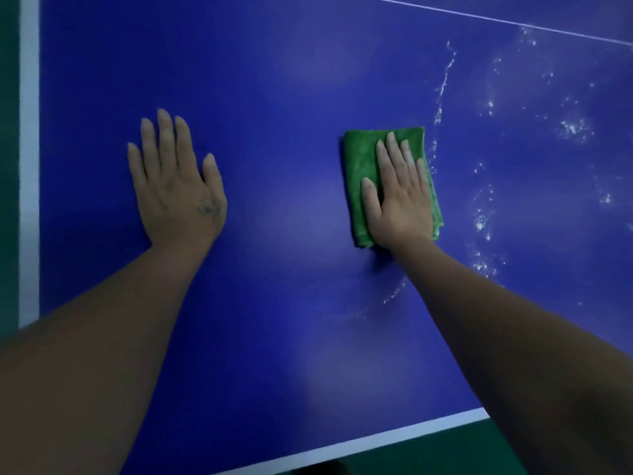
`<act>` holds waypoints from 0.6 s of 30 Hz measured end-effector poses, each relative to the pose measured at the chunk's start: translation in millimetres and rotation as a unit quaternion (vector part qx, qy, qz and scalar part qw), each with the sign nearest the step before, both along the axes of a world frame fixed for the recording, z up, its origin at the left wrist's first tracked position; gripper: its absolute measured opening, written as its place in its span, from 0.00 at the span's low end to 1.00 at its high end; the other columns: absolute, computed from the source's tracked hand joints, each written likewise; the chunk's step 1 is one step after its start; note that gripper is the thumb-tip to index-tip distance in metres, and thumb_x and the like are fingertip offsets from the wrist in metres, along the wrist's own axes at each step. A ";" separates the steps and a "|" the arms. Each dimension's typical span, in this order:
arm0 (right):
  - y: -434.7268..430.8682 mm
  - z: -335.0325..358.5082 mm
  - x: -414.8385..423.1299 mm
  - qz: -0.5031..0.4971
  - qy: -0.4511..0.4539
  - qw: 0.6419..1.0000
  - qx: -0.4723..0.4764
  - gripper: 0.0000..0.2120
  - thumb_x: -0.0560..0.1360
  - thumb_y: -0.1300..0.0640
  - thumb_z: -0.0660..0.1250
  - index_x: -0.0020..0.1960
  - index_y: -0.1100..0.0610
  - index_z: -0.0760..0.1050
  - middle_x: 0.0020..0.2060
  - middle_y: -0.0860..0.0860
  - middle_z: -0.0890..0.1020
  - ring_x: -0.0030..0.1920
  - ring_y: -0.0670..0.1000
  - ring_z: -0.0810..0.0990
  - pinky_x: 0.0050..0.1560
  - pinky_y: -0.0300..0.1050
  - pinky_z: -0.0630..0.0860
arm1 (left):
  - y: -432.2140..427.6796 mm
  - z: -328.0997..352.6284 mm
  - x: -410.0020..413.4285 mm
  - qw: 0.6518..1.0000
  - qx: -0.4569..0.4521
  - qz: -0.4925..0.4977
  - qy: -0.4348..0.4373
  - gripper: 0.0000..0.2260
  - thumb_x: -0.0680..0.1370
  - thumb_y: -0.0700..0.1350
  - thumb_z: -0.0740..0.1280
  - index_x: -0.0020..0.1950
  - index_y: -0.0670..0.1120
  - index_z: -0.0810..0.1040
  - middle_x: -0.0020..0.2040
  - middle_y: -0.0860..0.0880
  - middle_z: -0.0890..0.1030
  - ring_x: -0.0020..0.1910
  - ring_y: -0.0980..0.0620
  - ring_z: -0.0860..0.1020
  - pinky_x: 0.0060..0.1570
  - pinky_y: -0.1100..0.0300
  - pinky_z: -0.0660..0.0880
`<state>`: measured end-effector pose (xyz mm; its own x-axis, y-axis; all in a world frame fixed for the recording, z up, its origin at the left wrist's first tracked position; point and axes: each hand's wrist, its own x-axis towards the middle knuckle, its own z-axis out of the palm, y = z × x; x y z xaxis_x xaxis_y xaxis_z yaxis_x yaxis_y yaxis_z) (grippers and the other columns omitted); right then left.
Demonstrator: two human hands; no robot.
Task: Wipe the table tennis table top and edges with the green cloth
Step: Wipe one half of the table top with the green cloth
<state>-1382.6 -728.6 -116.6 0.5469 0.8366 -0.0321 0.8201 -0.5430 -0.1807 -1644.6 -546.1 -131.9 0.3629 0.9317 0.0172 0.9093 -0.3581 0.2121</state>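
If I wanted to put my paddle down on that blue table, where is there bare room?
Bare blue table lies between the left hand and the green cloth under the right hand, and beyond both hands up to the thin white line. Right of the cloth it is spattered with white specks.

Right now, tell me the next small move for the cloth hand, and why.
Probably slide the right hand, pressing flat on the folded green cloth, rightward: white specks and streaks cover the blue table tennis table top just beyond it.
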 end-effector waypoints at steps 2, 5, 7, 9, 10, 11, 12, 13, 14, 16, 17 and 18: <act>-2.3 0.6 -0.3 -0.002 0.002 1.000 -0.002 0.32 0.88 0.42 0.51 0.89 0.52 0.54 0.88 0.48 0.54 0.88 0.51 0.48 0.87 0.56 0.45 | -46.6 3.2 -22.5 1.000 -0.009 0.003 0.005 0.30 0.90 0.57 0.45 0.89 0.43 0.50 0.89 0.45 0.49 0.88 0.43 0.47 0.86 0.40 0.47; -3.9 2.0 -2.3 0.000 -0.002 1.000 -0.009 0.32 0.88 0.42 0.50 0.89 0.52 0.52 0.89 0.48 0.52 0.88 0.50 0.46 0.87 0.54 0.43 | -135.9 6.1 -50.6 0.999 -0.020 0.032 0.027 0.30 0.90 0.58 0.47 0.89 0.43 0.50 0.89 0.45 0.50 0.88 0.42 0.47 0.86 0.39 0.47; -2.8 5.7 -8.2 -0.025 -0.004 0.999 -0.023 0.32 0.88 0.42 0.48 0.89 0.52 0.50 0.89 0.48 0.50 0.88 0.51 0.45 0.87 0.55 0.42 | -185.2 6.6 -59.8 0.998 -0.028 0.044 0.023 0.31 0.89 0.57 0.49 0.89 0.43 0.52 0.89 0.44 0.52 0.88 0.42 0.48 0.86 0.38 0.48; -1.5 6.7 -28.6 -0.065 -0.006 0.997 -0.040 0.32 0.88 0.43 0.47 0.89 0.54 0.48 0.89 0.50 0.47 0.88 0.53 0.44 0.87 0.57 0.42 | -202.8 5.1 -61.9 0.998 -0.033 0.048 0.011 0.31 0.89 0.56 0.51 0.88 0.43 0.54 0.89 0.44 0.53 0.88 0.42 0.48 0.86 0.38 0.49; -3.3 6.8 -44.0 -0.077 -0.006 0.996 -0.042 0.33 0.89 0.43 0.46 0.89 0.55 0.47 0.89 0.51 0.47 0.88 0.54 0.44 0.87 0.59 0.42 | -202.5 3.9 -61.3 0.998 -0.034 0.052 0.006 0.30 0.88 0.56 0.51 0.88 0.43 0.54 0.89 0.44 0.53 0.88 0.42 0.49 0.86 0.38 0.49; -8.5 6.4 -62.7 -0.075 -0.005 0.996 -0.037 0.33 0.89 0.43 0.47 0.89 0.56 0.47 0.89 0.52 0.47 0.88 0.55 0.44 0.87 0.60 0.43 | -200.3 2.4 -60.7 0.998 -0.032 0.055 0.003 0.30 0.88 0.56 0.51 0.88 0.43 0.55 0.89 0.44 0.53 0.88 0.43 0.49 0.86 0.38 0.48; -17.7 4.7 -83.6 -0.064 -0.004 0.998 -0.028 0.33 0.88 0.43 0.47 0.89 0.57 0.49 0.89 0.53 0.49 0.88 0.55 0.46 0.86 0.60 0.45 | -198.5 1.0 -60.4 0.998 -0.029 0.058 -0.001 0.30 0.88 0.56 0.51 0.88 0.44 0.56 0.89 0.44 0.54 0.88 0.43 0.49 0.86 0.39 0.48; -30.6 1.8 -104.8 -0.045 -0.004 0.999 -0.012 0.33 0.88 0.43 0.49 0.89 0.57 0.51 0.89 0.53 0.51 0.88 0.56 0.48 0.86 0.61 0.47 | -198.2 -0.3 -60.3 0.998 -0.027 0.060 -0.003 0.30 0.88 0.55 0.51 0.88 0.43 0.56 0.89 0.44 0.54 0.88 0.43 0.49 0.86 0.39 0.47; -45.5 -1.6 -125.1 -0.027 -0.004 1.000 0.005 0.33 0.88 0.44 0.50 0.88 0.58 0.53 0.88 0.54 0.53 0.88 0.56 0.50 0.86 0.61 0.48 | -199.3 -1.4 -60.0 0.998 -0.025 0.061 -0.006 0.29 0.88 0.55 0.51 0.88 0.43 0.57 0.89 0.45 0.54 0.88 0.43 0.49 0.86 0.40 0.47; -80.6 -6.9 -158.5 0.007 0.011 0.999 0.031 0.32 0.89 0.44 0.53 0.88 0.59 0.55 0.88 0.54 0.55 0.88 0.56 0.51 0.86 0.62 0.51 | -202.2 -1.0 -60.2 0.998 -0.024 0.061 -0.011 0.29 0.89 0.54 0.51 0.88 0.44 0.57 0.89 0.45 0.54 0.88 0.44 0.49 0.86 0.40 0.46; -101.9 -8.8 -170.4 0.035 0.023 0.999 0.030 0.32 0.89 0.44 0.54 0.88 0.58 0.54 0.88 0.54 0.55 0.88 0.56 0.50 0.86 0.62 0.51 | -202.8 -0.3 -60.6 0.998 -0.022 0.060 -0.015 0.28 0.89 0.54 0.51 0.88 0.44 0.57 0.89 0.45 0.54 0.88 0.44 0.48 0.86 0.41 0.46; -124.3 -10.2 -176.9 0.073 0.032 0.997 0.024 0.33 0.89 0.44 0.54 0.88 0.58 0.54 0.88 0.54 0.54 0.88 0.55 0.50 0.86 0.62 0.52 | -202.4 0.4 -60.6 0.998 -0.019 0.060 -0.018 0.28 0.89 0.54 0.51 0.88 0.43 0.57 0.89 0.45 0.54 0.88 0.44 0.49 0.86 0.41 0.46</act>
<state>-1559.4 -852.9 -126.9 0.4172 0.9086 -0.0209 0.8757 -0.4080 -0.2582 -1705.2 -748.5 -131.5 0.2483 0.9687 -0.0074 0.9367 -0.2382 0.2568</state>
